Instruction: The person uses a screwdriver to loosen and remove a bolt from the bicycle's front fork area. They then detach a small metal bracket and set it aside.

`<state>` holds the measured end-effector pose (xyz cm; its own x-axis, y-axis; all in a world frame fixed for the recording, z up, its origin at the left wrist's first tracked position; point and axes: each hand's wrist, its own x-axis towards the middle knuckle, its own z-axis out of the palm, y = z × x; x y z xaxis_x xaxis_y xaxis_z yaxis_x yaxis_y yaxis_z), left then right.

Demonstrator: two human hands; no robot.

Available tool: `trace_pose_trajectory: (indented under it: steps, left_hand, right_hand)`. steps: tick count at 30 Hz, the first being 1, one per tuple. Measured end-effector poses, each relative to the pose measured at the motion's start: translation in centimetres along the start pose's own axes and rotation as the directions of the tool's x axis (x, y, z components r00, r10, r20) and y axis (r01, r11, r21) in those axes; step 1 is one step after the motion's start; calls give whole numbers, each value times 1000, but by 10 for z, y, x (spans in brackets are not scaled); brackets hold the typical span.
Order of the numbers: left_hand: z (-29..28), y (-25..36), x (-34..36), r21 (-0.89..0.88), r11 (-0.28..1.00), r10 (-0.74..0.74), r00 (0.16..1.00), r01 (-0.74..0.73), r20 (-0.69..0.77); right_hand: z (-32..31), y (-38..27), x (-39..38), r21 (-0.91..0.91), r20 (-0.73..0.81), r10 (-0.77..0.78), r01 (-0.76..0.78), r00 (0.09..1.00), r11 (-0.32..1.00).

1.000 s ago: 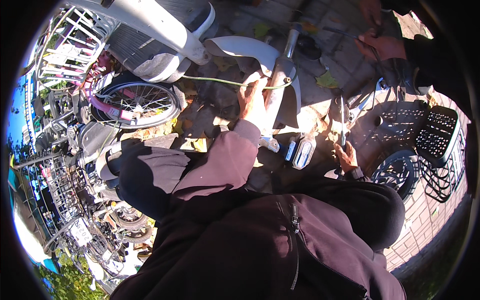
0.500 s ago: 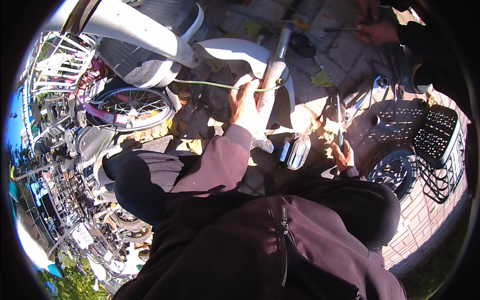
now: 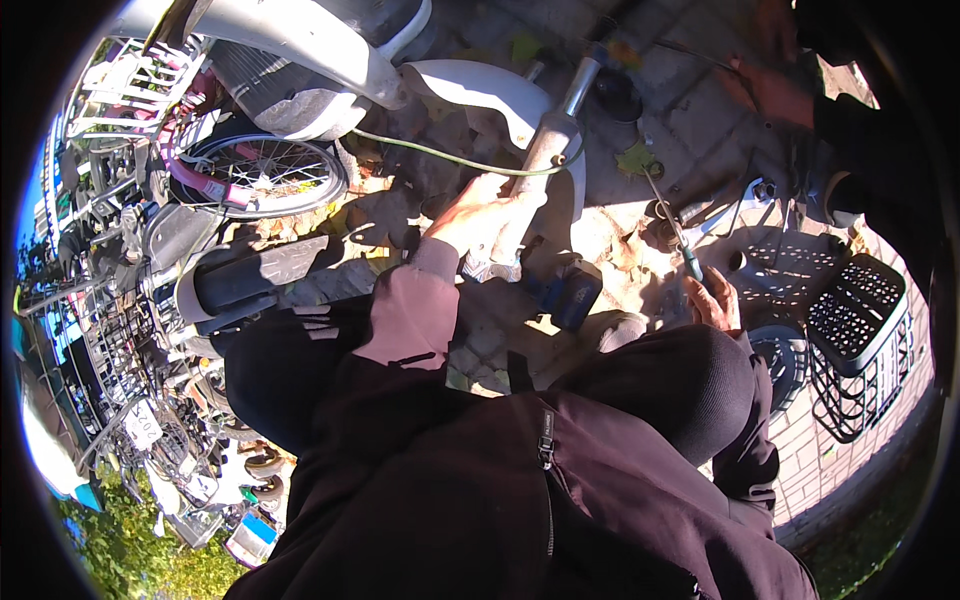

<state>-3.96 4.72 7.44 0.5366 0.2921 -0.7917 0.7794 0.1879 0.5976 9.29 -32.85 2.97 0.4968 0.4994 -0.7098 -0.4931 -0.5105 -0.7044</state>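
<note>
My left hand [image 3: 480,215] is closed round the lower part of a silver fork tube [image 3: 550,150], which lies at an angle beside a white mudguard [image 3: 470,85]. A thin green cable [image 3: 430,150] loops across the tube. At right, the fingers of my right hand [image 3: 712,300] are wrapped round the teal handle of a long thin tool, probably a screwdriver [image 3: 676,235]; its shaft points up and away from me. Between my hands a dark blue, boxy object [image 3: 570,295] sits in shadow near the tube's lower end.
Another person's hand [image 3: 765,95] is at upper right, near loose metal tools [image 3: 755,195]. A black perforated basket [image 3: 850,310] and a wheel [image 3: 780,360] are at right. A white scooter part [image 3: 330,55], a pink bicycle [image 3: 215,190] and crowded bikes fill the left. Dry leaves lie on paving.
My left hand has slid lower along the tube. My right hand and its tool have moved rightward and slightly up, with the tool more tilted. My right knee has risen in view.
</note>
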Motion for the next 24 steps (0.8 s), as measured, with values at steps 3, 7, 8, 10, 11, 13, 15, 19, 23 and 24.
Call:
trace_pose_trajectory:
  steps: [3,7,8,10,11,13,15,19,23,24]
  left_hand:
    - [-1,-6,5,39,989,-144,989,142,31]
    - [13,-10,2,-66,992,-103,990,110,99]
    - [16,-8,0,-45,993,-102,991,106,84]
    - [19,-5,-4,-17,996,-91,995,92,40]
    - [18,-4,-5,-8,997,-81,997,81,16]
    - [18,-3,-6,16,999,-44,998,44,-34]
    - [21,-4,-5,303,949,131,983,-87,-126]
    - [26,-5,-16,505,844,323,924,-182,-206]
    - [17,-1,-34,460,885,227,930,-73,-288]
    - [10,0,-40,415,905,230,928,-94,-292]
  right_hand:
    - [-8,-25,11,51,139,-34,27,990,998]
    - [-12,-28,18,284,357,-50,-57,933,957]
    - [-11,-26,18,336,400,-113,-31,909,941]
    - [-7,-21,15,435,447,-127,-91,886,896]
    - [-6,-19,12,489,489,-153,-125,859,863]
    - [2,-16,12,474,533,-132,-166,836,865]
    - [7,-17,14,466,606,-150,-196,781,863]
    - [16,-18,19,478,644,-145,-247,751,843]
    - [26,-18,30,445,617,-90,-253,782,859]
    - [28,-19,34,412,585,-103,-186,804,892]
